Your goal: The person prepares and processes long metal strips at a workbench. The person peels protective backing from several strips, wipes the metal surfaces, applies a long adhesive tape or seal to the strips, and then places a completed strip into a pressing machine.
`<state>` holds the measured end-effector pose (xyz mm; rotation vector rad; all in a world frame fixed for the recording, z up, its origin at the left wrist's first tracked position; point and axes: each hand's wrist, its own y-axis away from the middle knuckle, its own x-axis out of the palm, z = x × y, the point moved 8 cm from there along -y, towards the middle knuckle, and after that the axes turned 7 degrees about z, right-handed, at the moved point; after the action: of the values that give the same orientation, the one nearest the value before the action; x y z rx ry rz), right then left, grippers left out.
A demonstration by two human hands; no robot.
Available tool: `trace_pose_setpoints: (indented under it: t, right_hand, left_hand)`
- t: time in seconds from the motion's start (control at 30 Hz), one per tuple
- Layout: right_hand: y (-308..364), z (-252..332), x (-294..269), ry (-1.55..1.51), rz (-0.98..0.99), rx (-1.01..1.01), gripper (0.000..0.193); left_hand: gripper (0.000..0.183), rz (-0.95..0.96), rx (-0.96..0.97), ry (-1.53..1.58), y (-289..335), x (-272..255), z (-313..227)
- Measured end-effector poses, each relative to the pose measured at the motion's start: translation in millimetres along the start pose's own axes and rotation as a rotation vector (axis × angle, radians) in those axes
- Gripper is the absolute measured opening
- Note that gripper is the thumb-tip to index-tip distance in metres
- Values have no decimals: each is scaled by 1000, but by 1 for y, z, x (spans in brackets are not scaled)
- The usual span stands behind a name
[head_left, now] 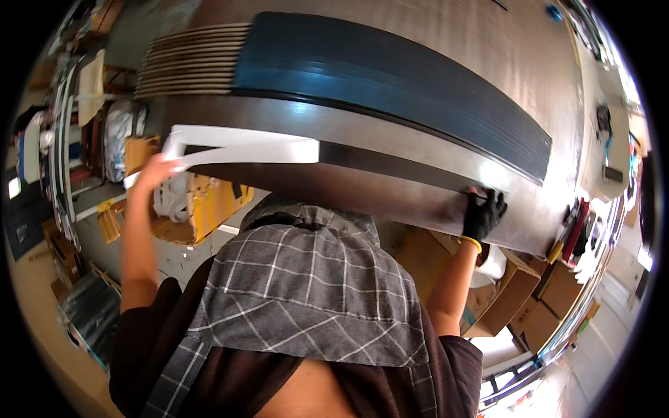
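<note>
My left hand [155, 174], bare and blurred by motion, is closed on a white strip [272, 148] left of my body. The white strip bends back on itself near this hand. Its squared right end lies over a long, flat dark strip [390, 166] along the table's near side. My right hand [483, 214] wears a black glove with some fingertips bare, and a yellow band circles the wrist. Its fingers are spread and rest at the dark strip's right end. Beyond lies a stack of long dark strips [376, 76], fanned into pale-edged layers [191, 63] at the left.
The brown table [488, 35] spans the space ahead. Below its left side stands an open yellow-brown carton [216, 209] with white strip material inside. Cardboard boxes [498, 299] and a white roll [491, 268] sit below the right side. Metal racks [66, 132] stand left.
</note>
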<state>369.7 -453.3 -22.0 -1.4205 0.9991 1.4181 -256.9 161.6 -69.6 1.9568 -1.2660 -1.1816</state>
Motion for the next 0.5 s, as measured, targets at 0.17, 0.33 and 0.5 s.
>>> trace_pose_setpoints:
  t: [0.17,0.33,0.5]
  right_hand:
    - [28,26,2,148,1,190,54]
    - [76,189,-17,-129,-96,-173,46]
    - [148,366,-25,-295,91,-592,37]
  left_hand:
    - [30,-1076,-732,-195,207,-220,320]
    - [36,-1182,-753,-319,198,-209,395]
    - [57,-522,-582,323,96,-122,239]
